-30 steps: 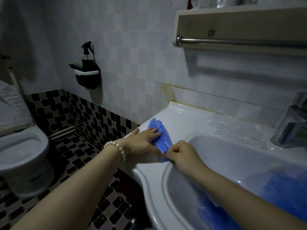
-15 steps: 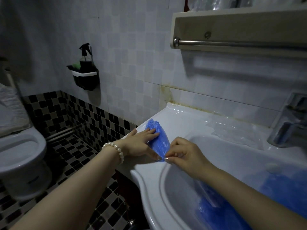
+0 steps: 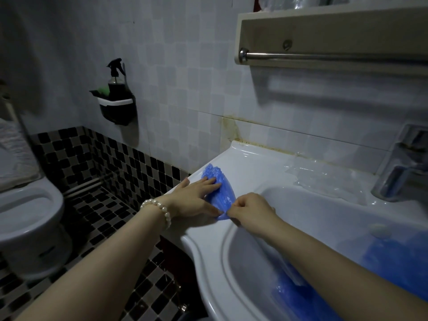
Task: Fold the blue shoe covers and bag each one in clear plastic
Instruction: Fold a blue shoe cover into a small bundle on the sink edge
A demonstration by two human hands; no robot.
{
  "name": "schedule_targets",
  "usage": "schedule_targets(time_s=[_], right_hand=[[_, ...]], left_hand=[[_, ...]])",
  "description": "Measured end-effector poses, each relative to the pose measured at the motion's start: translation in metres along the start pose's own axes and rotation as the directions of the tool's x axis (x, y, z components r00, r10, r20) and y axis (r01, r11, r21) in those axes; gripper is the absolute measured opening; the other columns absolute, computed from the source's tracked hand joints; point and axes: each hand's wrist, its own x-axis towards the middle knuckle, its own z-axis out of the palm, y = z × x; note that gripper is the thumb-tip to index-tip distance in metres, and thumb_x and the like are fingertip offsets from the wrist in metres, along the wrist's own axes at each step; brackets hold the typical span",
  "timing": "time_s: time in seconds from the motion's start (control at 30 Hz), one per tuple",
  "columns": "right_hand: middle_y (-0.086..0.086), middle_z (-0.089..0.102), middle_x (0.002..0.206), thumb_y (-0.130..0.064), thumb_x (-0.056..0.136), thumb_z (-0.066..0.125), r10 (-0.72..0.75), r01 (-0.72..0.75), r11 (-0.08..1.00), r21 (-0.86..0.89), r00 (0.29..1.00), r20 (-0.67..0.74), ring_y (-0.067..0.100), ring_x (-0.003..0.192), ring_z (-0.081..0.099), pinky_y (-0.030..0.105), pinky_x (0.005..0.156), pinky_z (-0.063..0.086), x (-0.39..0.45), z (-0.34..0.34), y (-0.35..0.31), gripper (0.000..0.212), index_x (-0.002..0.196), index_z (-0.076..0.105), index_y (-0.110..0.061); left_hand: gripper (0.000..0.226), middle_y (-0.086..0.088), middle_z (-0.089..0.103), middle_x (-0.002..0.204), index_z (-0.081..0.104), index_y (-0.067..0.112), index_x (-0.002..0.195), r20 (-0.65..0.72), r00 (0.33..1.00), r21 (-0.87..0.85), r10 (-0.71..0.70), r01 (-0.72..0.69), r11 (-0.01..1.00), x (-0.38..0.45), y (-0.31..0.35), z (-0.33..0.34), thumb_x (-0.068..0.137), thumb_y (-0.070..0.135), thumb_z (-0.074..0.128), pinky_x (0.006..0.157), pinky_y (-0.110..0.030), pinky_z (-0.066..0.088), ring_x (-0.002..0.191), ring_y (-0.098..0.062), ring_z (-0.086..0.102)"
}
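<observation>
A crinkled blue shoe cover [image 3: 221, 188] lies on the left ledge of the white sink [image 3: 254, 163]. My left hand [image 3: 196, 198], with a pearl bracelet at the wrist, presses flat on its left side with straight fingers. My right hand [image 3: 250, 209] pinches the cover's near end with curled fingers. More blue shoe covers [image 3: 384, 262] are piled inside the basin under my right forearm. Clear plastic bags [image 3: 324, 174] lie on the ledge behind the basin.
A chrome tap [image 3: 400, 167] stands at the right. A towel rail [image 3: 335, 57] under a shelf hangs above the sink. A wall holder with a spray bottle [image 3: 117, 98] is at the left, a toilet [image 3: 25, 205] below it over the checkered floor.
My right hand has shifted slightly along the cover's near end, still pinching it. My left hand stays pressed on the cover. The view has tilted a little.
</observation>
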Motion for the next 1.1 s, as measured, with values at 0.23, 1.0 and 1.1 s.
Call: schedule_targets(time_s=[0.23, 1.0, 1.1], right_hand=[[0.0, 0.058, 0.065, -0.025, 0.077, 0.058, 0.021, -0.021, 1.0, -0.021, 1.0, -0.02, 0.022, 0.079, 0.057, 0.033, 0.087, 0.041, 0.001, -0.005, -0.002, 0.018, 0.061, 0.058, -0.017], [0.005, 0.053, 0.111, -0.036, 0.098, 0.039, -0.128, 0.098, 0.927, -0.363, 0.99, -0.059, 0.026, 0.112, 0.043, 0.033, 0.085, 0.031, 0.016, 0.008, -0.007, 0.029, 0.087, 0.062, -0.02], [-0.002, 0.055, 0.092, -0.028, 0.09, 0.057, -0.243, 0.234, 0.968, -0.088, 0.963, -0.118, 0.011, 0.089, 0.052, 0.026, 0.076, 0.036, 0.012, 0.008, 0.005, 0.025, 0.067, 0.05, -0.026]], left_hand=[[0.087, 0.013, 0.006, 0.158, 0.019, 0.032, 0.149, 0.01, 1.0, -0.041, -0.003, 0.004, 0.999, -0.004, 0.004, -0.002, 0.077, 0.061, 0.059, 0.116, -0.044, -0.011, 0.144, -0.001, -0.004], [0.074, 0.012, 0.007, 0.158, 0.02, 0.031, 0.149, 0.001, 1.0, -0.017, -0.008, 0.008, 1.0, 0.0, 0.003, -0.002, 0.087, 0.051, 0.055, 0.116, -0.045, -0.01, 0.144, -0.003, -0.003], [0.072, 0.012, 0.006, 0.158, 0.018, 0.032, 0.149, -0.003, 1.0, -0.005, -0.014, 0.013, 1.0, 0.0, 0.003, -0.001, 0.089, 0.048, 0.055, 0.116, -0.045, -0.009, 0.144, -0.003, -0.003]])
